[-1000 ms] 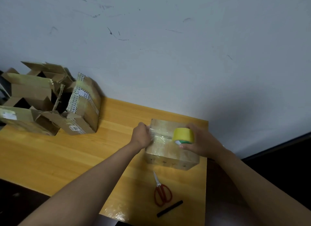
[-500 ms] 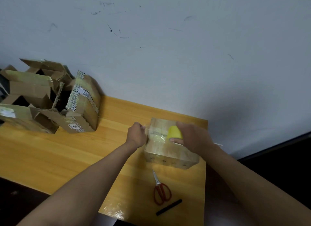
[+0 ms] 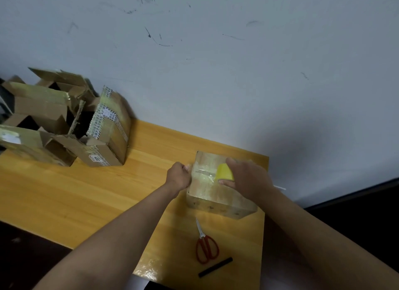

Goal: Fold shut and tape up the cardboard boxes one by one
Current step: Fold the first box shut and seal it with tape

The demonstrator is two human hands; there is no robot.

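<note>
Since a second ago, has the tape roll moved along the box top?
Yes. The tape roll in the right hand has moved left across the box, toward the left hand at the box's left edge.

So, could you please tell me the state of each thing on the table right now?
Box: flaps shut, tape being laid across the top.
Tape roll: gripped by right hand.
Left hand: pinching the tape end.
Scissors: closed, lying flat.
Other boxes: flaps open.

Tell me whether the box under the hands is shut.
Shut: the box has its top flaps flat, with clear tape stretched across them.
</note>
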